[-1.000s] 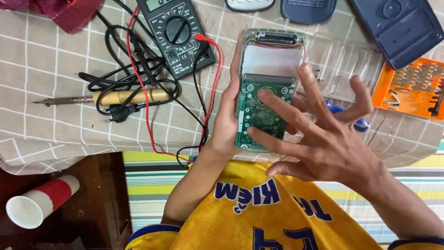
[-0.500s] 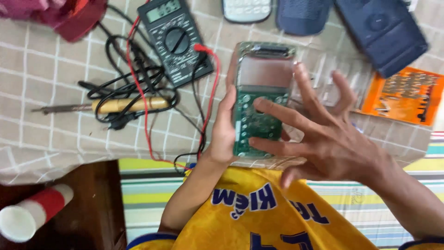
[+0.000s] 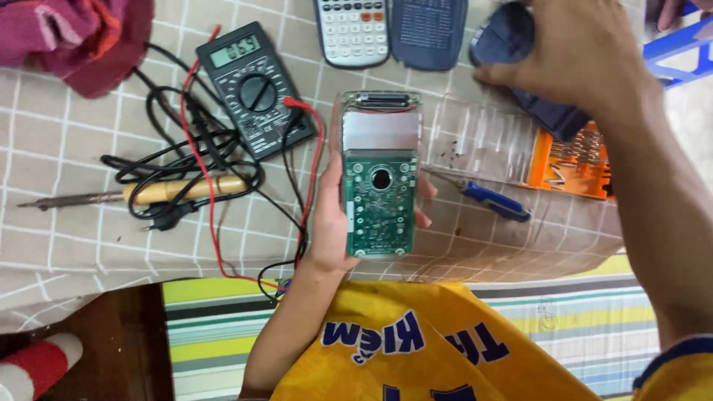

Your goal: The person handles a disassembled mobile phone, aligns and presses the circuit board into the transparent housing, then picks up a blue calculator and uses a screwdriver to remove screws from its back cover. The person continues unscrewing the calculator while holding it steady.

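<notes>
Centrally, the opened calculator (image 3: 380,178), green circuit board up, sits in the left hand (image 3: 334,223), whose grip closes round its edges above the surface (image 3: 74,245). Farther off, the right hand (image 3: 575,52) clasps a dark cover (image 3: 512,37) beside the orange bit set (image 3: 572,163).

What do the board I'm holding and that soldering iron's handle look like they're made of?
The circuit board in the left hand looks like green laminate, glossy, dotted with silvery solder points, with a dull grey metal-looking panel above. The soldering iron handle looks like pale wood or wood-toned plastic, smooth and yellowish; its shaft looks like dark metal.
</notes>
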